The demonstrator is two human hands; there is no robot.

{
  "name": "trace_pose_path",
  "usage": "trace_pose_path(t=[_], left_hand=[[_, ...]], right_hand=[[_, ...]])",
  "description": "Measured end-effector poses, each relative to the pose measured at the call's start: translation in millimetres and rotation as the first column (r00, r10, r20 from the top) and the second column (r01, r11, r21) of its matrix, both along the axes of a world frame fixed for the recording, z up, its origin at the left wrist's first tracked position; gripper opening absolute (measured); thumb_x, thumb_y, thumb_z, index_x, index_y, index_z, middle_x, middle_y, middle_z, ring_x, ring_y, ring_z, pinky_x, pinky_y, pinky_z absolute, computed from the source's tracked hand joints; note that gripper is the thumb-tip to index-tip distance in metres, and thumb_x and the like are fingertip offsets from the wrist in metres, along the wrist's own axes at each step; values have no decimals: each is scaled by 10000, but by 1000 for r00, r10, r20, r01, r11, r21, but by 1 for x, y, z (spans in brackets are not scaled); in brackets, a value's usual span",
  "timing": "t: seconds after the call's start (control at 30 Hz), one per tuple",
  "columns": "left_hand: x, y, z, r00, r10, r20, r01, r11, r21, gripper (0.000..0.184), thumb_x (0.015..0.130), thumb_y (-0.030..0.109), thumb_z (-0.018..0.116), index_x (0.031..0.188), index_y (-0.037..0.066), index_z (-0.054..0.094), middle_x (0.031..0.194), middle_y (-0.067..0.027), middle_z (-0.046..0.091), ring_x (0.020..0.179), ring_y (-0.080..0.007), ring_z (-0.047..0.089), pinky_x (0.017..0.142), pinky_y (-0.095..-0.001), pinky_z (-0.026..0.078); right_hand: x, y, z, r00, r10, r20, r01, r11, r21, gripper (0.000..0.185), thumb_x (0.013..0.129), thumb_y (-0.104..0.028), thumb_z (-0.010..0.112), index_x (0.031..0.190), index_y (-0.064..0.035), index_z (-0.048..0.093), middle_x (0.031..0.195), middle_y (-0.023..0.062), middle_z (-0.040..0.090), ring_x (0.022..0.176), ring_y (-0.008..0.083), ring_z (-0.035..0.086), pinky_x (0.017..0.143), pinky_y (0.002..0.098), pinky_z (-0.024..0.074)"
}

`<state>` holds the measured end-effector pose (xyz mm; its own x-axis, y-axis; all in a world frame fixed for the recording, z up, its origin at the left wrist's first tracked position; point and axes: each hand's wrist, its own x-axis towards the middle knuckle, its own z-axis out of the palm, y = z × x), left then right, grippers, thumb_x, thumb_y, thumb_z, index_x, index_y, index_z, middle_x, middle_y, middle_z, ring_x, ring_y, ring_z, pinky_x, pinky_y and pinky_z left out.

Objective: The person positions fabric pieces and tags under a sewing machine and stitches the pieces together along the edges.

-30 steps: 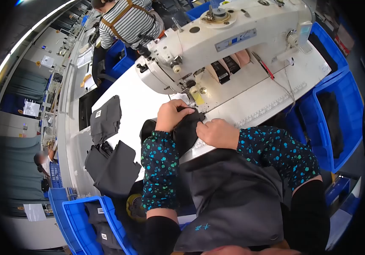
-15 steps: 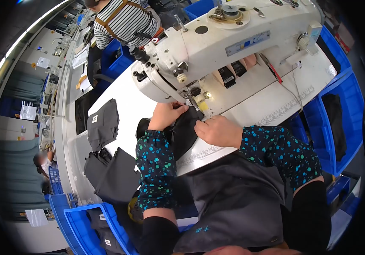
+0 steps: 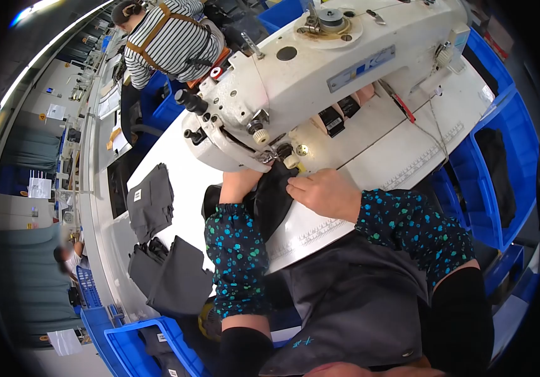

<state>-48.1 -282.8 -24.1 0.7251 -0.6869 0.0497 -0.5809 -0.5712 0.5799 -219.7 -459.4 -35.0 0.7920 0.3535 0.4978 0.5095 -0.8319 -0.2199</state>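
Observation:
Black fabric [image 3: 274, 200] lies under the needle area of a white sewing machine [image 3: 301, 78], its lower part draped over the machine bed. On the fabric's left side is my left hand [image 3: 240, 185], close under the machine head, which hides most of its fingers; the hand appears closed on the cloth. My right hand [image 3: 328, 196] pinches the fabric's right edge with thumb and fingers together. Both forearms wear dark sleeve covers with blue-green spots. A lit spot shows on the bed beside the presser foot.
Stacked dark fabric pieces [image 3: 150, 202] and more folded dark pieces [image 3: 179, 276] lie left. Blue bins stand at lower left [image 3: 119, 342] and right [image 3: 521, 169]. Red-handled tweezers [image 3: 402, 107] and black labels [image 3: 331, 120] rest behind the machine arm. A person in stripes [image 3: 172, 41] sits beyond.
The view has shifted slightly, so the machine sits further left and the side stacks lower. My left hand has moved further under the machine head. The right hand keeps its place at the fabric's edge.

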Motion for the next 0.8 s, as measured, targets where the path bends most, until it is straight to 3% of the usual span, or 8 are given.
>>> trace_pose_path(t=[0.07, 0.1, 0.17, 0.4, 0.47, 0.5, 0.63, 0.8], left_hand=[[0, 1, 0, 997, -9, 82, 8, 1000, 15, 347, 839, 336, 741, 1087, 92, 736, 1059, -121, 730, 1004, -311, 672, 856, -399, 513], [-1, 1, -1, 997, -10, 81, 9, 1000, 12, 347, 839, 336, 741, 1087, 92, 736, 1059, -121, 730, 1004, -311, 672, 856, -399, 513], [-3, 0, 2, 995, 7, 104, -11, 999, 31, 346, 841, 321, 735, 1088, 79, 732, 1053, -124, 730, 999, -313, 671, 856, -403, 512], [-7, 0, 9, 999, -19, 44, 18, 1000, 16, 331, 862, 286, 725, 1108, 65, 720, 1098, -133, 723, 1052, -324, 659, 897, -410, 505], [-10, -2, 13, 999, -14, 31, 14, 1000, 19, 330, 861, 226, 720, 1125, 30, 697, 1119, -142, 716, 1069, -315, 651, 922, -398, 494], [-11, -2, 15, 1000, -1, 18, 1, 1000, 26, 332, 860, 166, 714, 1142, -5, 674, 1141, -152, 709, 1085, -305, 644, 946, -386, 483], [-2, 4, -1, 992, -27, 124, 28, 1000, -4, 351, 855, 277, 751, 1123, 52, 710, 1117, -123, 724, 1074, -319, 656, 914, -408, 503], [-2, 5, 1, 1000, -18, 19, 19, 998, -62, 375, 836, 295, 763, 1118, 54, 713, 1104, -128, 726, 1057, -325, 657, 908, -413, 504]], right_hand=[[3, 3, -3, 990, -46, 132, 31, 993, 116, 57, 806, -133, 600, 776, -93, 572, 755, 23, 549, 610, 190, 639, 564, 342, 519], [2, 2, -3, 990, -47, 131, 32, 993, 114, 57, 806, -133, 600, 776, -93, 572, 755, 23, 549, 610, 190, 639, 564, 342, 519], [-2, -2, 4, 999, -31, -24, 31, 999, 23, 238, 811, -129, 632, 1014, -41, 720, 1044, 61, 713, 750, 173, 705, 662, 311, 566], [-1, -2, 2, 999, -30, -34, 30, 1000, 8, 244, 814, -129, 629, 1021, -34, 717, 1036, 65, 713, 747, 188, 705, 658, 314, 565], [0, 1, -3, 991, -38, 128, 24, 994, 110, 43, 790, -115, 604, 787, -75, 590, 775, 37, 567, 638, 211, 645, 576, 350, 534], [1, 2, -6, 990, -46, 133, 32, 994, 109, 43, 790, -115, 604, 787, -75, 590, 775, 37, 567, 638, 211, 645, 576, 350, 534], [2, 5, -9, 984, -49, 168, 33, 995, 97, 46, 779, -110, 609, 772, -70, 588, 776, 39, 568, 643, 209, 636, 568, 348, 532], [5, 6, -13, 982, -41, 184, 24, 995, 94, 47, 779, -116, 608, 767, -76, 586, 766, 36, 560, 644, 212, 636, 563, 347, 529]])
